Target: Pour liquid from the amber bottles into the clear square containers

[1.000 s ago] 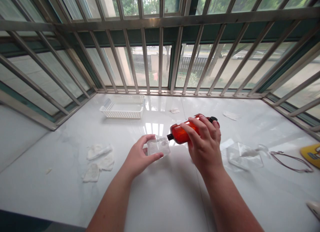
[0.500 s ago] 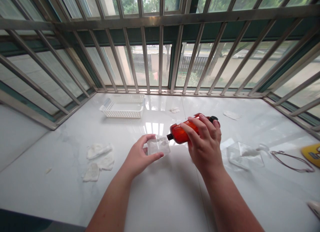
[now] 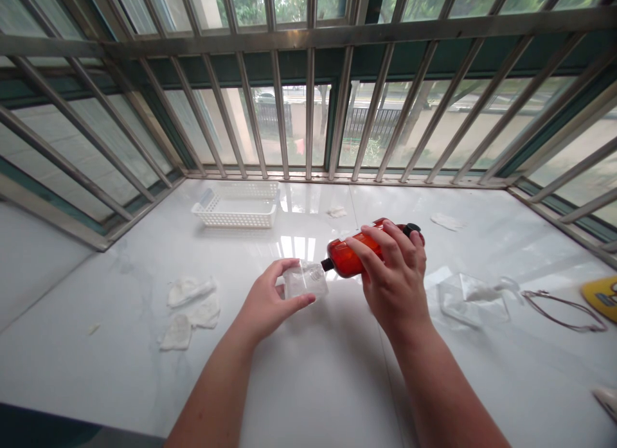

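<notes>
My left hand [image 3: 272, 300] grips a small clear square bottle [image 3: 304, 282] between thumb and fingers, its threaded neck turned toward the right. In my right hand [image 3: 398, 281] is an amber-red bottle [image 3: 346, 258], tipped nearly on its side. Its narrow black spout points left and down, right at the clear bottle's neck; whether they touch I cannot tell. A round black part shows at the amber bottle's other end, by my fingers. Any liquid passing between the two is too small to make out.
Crumpled white tissues [image 3: 190, 313] lie on the left, and smaller scraps toward the back. A white perforated basket [image 3: 236, 207] stands at the back left. To the right are a clear plastic piece [image 3: 472, 300], a thin cord [image 3: 562, 310] and a yellow object [image 3: 602, 298]. Metal bars [image 3: 311, 114] line the window.
</notes>
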Tool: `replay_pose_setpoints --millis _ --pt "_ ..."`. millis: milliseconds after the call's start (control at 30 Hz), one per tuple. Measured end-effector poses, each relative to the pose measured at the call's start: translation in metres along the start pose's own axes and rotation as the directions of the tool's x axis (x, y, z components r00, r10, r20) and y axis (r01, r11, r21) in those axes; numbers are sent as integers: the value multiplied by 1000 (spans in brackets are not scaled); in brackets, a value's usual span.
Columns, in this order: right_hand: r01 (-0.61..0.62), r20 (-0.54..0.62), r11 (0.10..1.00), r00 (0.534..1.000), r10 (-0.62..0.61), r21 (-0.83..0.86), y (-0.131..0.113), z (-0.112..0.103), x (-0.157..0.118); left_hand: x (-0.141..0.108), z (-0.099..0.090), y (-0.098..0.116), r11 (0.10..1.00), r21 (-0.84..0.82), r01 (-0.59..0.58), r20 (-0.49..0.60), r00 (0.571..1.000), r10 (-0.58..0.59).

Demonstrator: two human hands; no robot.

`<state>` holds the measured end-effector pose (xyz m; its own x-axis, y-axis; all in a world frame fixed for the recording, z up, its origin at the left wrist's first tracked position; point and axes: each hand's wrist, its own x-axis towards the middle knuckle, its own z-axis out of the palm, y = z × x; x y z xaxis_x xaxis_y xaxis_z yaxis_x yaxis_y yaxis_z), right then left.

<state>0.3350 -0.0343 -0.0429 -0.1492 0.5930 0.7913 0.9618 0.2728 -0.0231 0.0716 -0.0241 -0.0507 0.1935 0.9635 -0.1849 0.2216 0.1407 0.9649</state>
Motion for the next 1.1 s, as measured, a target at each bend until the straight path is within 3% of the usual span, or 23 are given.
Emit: replay_pose_setpoints --millis 1100 --pt "14 -14 1000 1000 -14 7 -8 -2 3 0 -3 -2 998 62 -13 23 1000 12"
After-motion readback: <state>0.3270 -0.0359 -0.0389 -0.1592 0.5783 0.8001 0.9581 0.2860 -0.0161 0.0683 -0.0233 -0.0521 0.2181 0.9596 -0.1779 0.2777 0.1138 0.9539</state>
